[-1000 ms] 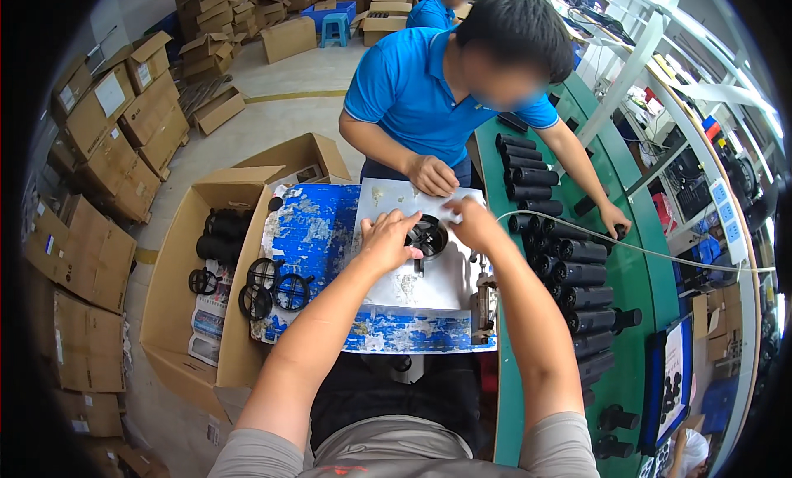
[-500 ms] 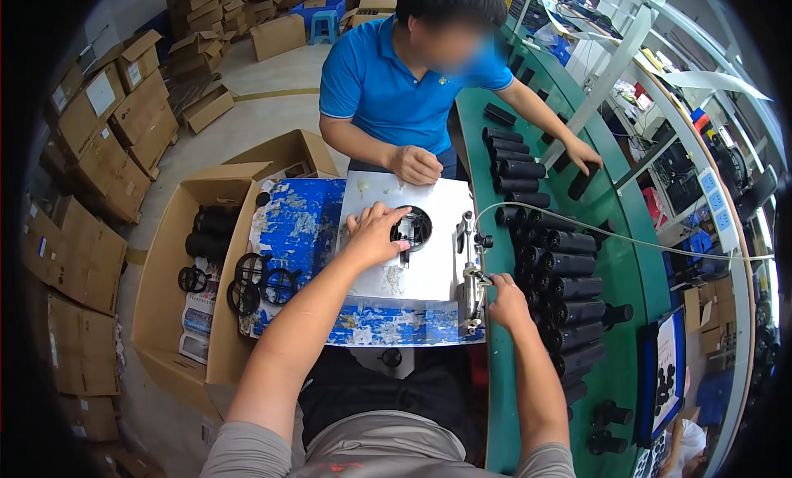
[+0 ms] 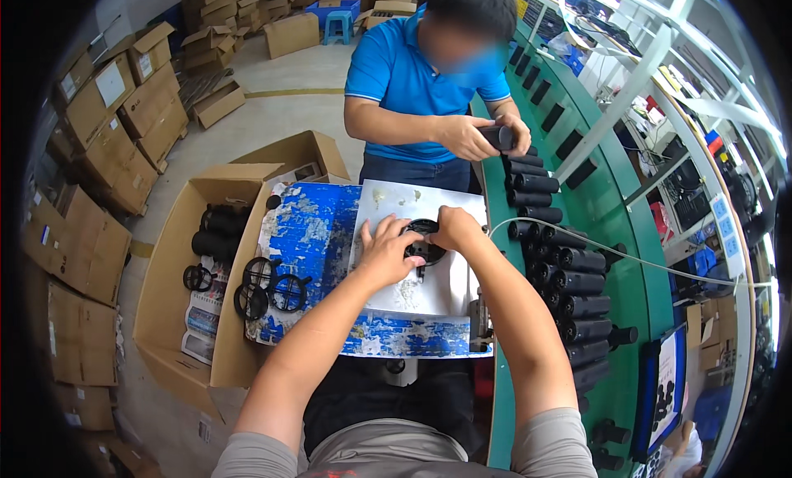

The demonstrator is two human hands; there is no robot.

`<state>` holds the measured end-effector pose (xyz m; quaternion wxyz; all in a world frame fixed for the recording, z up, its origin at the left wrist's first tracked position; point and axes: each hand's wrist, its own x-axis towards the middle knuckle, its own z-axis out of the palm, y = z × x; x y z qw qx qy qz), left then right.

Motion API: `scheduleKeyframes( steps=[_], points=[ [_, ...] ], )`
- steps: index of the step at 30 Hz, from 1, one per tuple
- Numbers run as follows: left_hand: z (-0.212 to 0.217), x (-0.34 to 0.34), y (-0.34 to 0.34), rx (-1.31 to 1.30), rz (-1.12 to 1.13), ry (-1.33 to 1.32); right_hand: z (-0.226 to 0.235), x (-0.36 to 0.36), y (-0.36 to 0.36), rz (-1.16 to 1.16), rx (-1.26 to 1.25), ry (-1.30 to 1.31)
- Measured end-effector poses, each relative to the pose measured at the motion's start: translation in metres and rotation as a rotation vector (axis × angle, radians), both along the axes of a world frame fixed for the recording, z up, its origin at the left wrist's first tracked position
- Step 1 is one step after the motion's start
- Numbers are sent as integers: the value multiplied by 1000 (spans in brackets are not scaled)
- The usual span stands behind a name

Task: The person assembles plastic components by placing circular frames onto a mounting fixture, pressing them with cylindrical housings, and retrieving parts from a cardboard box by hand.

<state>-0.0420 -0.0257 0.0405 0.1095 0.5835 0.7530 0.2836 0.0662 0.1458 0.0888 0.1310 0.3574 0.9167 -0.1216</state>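
While both hands press together on one black round part (image 3: 423,245) over the white sheet (image 3: 429,290) on the blue worktop (image 3: 318,230), the left hand (image 3: 388,251) and right hand (image 3: 452,229) grip its opposite sides. Judging by the spare black rings (image 3: 266,284) at the left and the black cylinders (image 3: 561,268) lined on the green bench (image 3: 627,288), much work seems left.
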Motion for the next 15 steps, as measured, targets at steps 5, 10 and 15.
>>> scheduleKeyframes(
  steps=[5,10,15],
  points=[
    [5,-11,2,-18,-105,112,-13,0,-10,-25,118,66],
    [-6,-15,5,40,-180,154,-20,-16,-11,-38,177,-16],
    [-10,-19,-12,124,-155,87,-27,-24,-24,21,248,90]
  ],
)
